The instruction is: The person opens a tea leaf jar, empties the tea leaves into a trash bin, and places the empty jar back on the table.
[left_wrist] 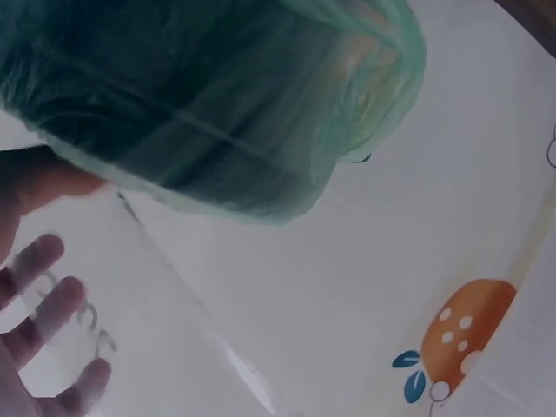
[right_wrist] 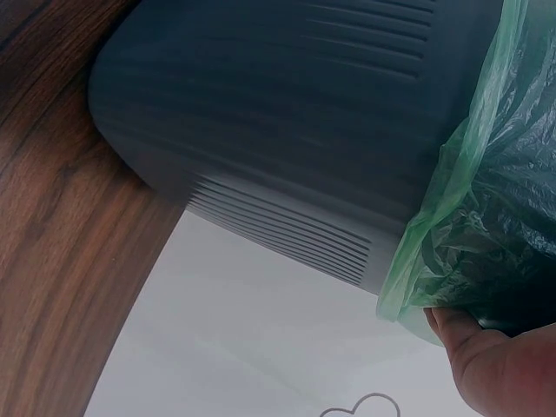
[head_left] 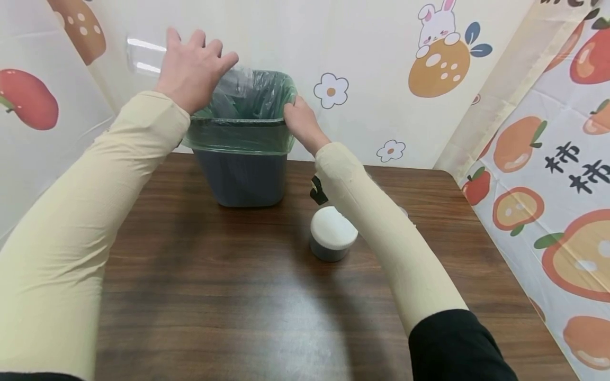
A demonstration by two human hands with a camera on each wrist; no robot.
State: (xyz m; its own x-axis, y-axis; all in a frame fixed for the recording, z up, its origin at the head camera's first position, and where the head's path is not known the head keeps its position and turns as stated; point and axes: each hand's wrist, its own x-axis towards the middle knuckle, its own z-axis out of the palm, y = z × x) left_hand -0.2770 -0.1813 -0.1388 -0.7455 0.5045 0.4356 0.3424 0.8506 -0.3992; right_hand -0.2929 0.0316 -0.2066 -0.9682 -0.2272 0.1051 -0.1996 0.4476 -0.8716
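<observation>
A dark grey trash bin [head_left: 240,177] stands at the back of the table, lined with a translucent green bag [head_left: 238,137] folded over its rim. My right hand [head_left: 305,124] pinches the bag and rim at the bin's right side; its thumb shows in the right wrist view. At the bin's upper left, my left hand [head_left: 193,71] holds a clear plastic container [head_left: 145,55] lying sideways, one end over the bin's opening. In the left wrist view, fingers [left_wrist: 56,304] show through or against the clear plastic. Its exact kind is unclear.
A round tub with a white lid [head_left: 333,227] and grey base stands on the brown wooden table [head_left: 248,307], beside my right forearm. Something clear peeks out behind that forearm. Fruit-printed curtains [head_left: 371,106] close off the back and sides.
</observation>
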